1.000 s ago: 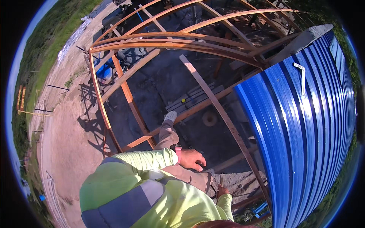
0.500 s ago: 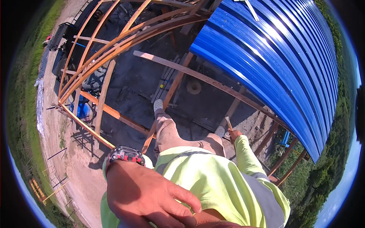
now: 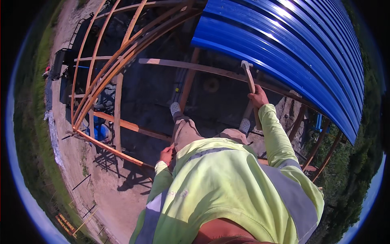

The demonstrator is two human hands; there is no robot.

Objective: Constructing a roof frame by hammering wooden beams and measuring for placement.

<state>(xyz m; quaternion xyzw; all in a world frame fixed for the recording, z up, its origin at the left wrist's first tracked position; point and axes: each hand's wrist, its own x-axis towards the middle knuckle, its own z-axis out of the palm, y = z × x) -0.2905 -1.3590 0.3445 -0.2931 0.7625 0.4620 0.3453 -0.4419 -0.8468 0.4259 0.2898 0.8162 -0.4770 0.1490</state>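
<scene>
Hammer (image 3: 248, 77) held up in right hand (image 3: 257, 98), fingers clamped on its handle, head near the blue roof sheet (image 3: 292, 44) edge, seemingly poised to strike. Left hand (image 3: 165, 155) below grips a wooden beam (image 3: 134, 127), likely for balance.

Ribbed, glossy blue across the roofing sheets (image 3: 292, 53), with bright white streaks of glare along the ridges. Pale orange-brown on the curved timber frame (image 3: 118, 61) and the straight batten (image 3: 195, 67); light tan wood for the hammer (image 3: 248, 77) handle, dull grey for its head. Fluorescent yellow-green over the jacket (image 3: 227, 187), crossed by grey reflective bands; beige on the trousers (image 3: 189, 130), pale grey on the shoes (image 3: 175, 109), sandy buff on the ground (image 3: 81, 162).
</scene>
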